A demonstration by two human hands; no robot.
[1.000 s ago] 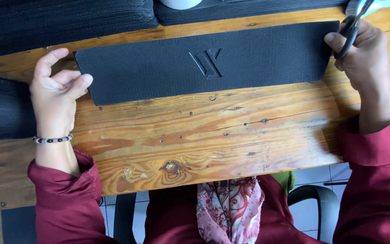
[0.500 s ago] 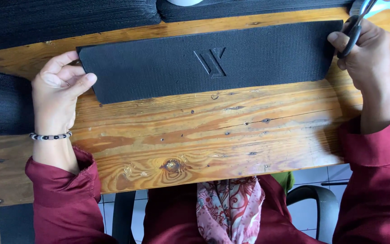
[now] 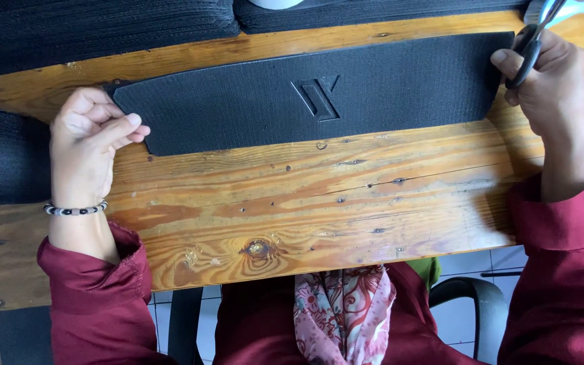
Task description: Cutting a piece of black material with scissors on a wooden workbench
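Observation:
A long black textured strip (image 3: 292, 101) with a raised emblem in its middle lies flat on a wooden table (image 3: 305, 203). My left hand (image 3: 89, 138) pinches the strip's left end between thumb and fingers. At the strip's right end, my right hand (image 3: 549, 81) grips black-handled scissors (image 3: 532, 40), whose blades point up and run out of view at the top edge.
Dark black fabric rolls or stacks (image 3: 96, 27) lie along the far edge of the table and at the left (image 3: 1, 162). A white round object (image 3: 275, 3) peeks in at the top. A chair armrest (image 3: 471, 290) and tiled floor show below the table.
My left hand has come down onto the strip's left end and closed its fingers on it. The right hand with the scissors has stayed at the right end.

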